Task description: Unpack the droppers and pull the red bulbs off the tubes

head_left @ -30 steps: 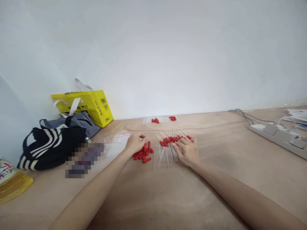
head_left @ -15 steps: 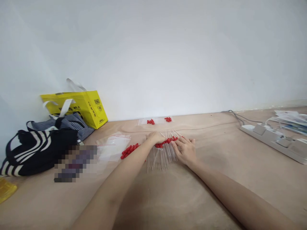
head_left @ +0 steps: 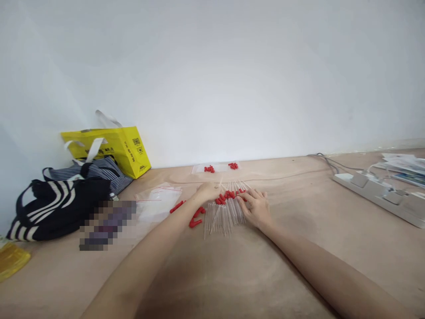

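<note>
A bunch of droppers (head_left: pixel 222 217), thin clear tubes with red rubber bulbs (head_left: pixel 229 195), lies on the wooden table. Tubes fan out toward me and toward the wall, with the red bulbs in the middle. My left hand (head_left: pixel 208 191) is at the left end of the bunch, its fingers curled; a thin tube shows beside them, but what they hold is hidden. On the right end my right hand (head_left: pixel 257 207) rests with its fingers spread, touching bulbs and tubes. Loose red bulbs (head_left: pixel 195 218) lie by my left forearm, which covers some of them.
Clear zip bags (head_left: pixel 157 204) lie to the left. Another clear bag (head_left: pixel 217 168) with red bulbs stands out near the wall. Further left are a black bag (head_left: pixel 59 206), a striped bag (head_left: pixel 109 170) and a yellow bag (head_left: pixel 129 150). A white power strip (head_left: pixel 378 197) lies at right.
My left hand has shifted slightly left, off the bunch's middle, and its forearm has swung left, uncovering red bulbs beside the tubes. My right hand stays nearly in place.
</note>
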`<state>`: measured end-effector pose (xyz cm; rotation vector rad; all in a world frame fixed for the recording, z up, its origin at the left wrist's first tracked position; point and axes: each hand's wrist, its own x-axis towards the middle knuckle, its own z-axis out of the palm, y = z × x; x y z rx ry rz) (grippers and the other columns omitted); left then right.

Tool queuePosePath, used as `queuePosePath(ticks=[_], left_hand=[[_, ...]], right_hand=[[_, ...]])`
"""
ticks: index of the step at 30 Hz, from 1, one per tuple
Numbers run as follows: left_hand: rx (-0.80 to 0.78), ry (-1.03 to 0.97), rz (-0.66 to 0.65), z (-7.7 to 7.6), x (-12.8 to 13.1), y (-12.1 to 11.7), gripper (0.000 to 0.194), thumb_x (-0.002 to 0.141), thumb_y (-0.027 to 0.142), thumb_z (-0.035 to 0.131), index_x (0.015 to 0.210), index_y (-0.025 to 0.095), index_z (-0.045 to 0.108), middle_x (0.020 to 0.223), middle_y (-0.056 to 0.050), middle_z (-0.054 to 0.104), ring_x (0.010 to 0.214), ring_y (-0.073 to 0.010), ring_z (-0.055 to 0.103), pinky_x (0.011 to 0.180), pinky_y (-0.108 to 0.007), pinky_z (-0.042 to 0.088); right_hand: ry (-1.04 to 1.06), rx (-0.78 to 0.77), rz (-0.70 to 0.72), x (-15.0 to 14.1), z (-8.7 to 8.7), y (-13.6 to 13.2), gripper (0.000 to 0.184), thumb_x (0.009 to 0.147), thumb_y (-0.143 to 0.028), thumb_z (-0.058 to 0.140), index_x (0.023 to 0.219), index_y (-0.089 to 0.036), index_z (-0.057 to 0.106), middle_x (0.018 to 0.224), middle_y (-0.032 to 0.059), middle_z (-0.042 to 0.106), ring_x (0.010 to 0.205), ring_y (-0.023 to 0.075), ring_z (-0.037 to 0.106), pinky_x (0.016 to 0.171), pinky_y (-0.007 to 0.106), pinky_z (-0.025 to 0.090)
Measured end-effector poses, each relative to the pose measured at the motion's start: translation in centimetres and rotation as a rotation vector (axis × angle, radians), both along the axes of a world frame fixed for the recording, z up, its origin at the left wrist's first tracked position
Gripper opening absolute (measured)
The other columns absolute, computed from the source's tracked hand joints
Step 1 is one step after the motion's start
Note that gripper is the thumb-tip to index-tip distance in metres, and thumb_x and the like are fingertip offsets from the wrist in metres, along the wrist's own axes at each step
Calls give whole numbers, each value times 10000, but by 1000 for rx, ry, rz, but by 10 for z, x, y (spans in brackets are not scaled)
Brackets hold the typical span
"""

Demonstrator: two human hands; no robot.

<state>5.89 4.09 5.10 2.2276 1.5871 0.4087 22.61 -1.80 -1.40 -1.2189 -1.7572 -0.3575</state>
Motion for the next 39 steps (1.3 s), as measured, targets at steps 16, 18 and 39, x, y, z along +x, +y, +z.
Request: queuePosePath(ticks=[16,18,39], left_hand=[[948,99,-313,-50,-52,-80,170,844,248,420,882,167,564,838,-44,627,812,-162,529,821,-339,351],[935,61,-327,-52,-52,-80,159,836,254,446,906,197,577,876,-26,638,862,-158,532,857,-343,333],[949,-24,-207,-50,-73,-84,183,826,178,429,796,215,605,800,-15,614,783,-144,541,794,-336,406]], right_hand=[[-331,155,245,-32,0,-21,143,837,-223,472,881,-238,608,606,-24,603,700,130,491,890,390,198],[-348,107,255,-32,-1,-22,165,830,-188,451,843,-241,607,582,-26,580,671,128,471,890,399,189],[-198,34,234,-11,-4,-20,197,835,-211,431,834,-202,628,626,2,571,592,112,455,698,300,287]])
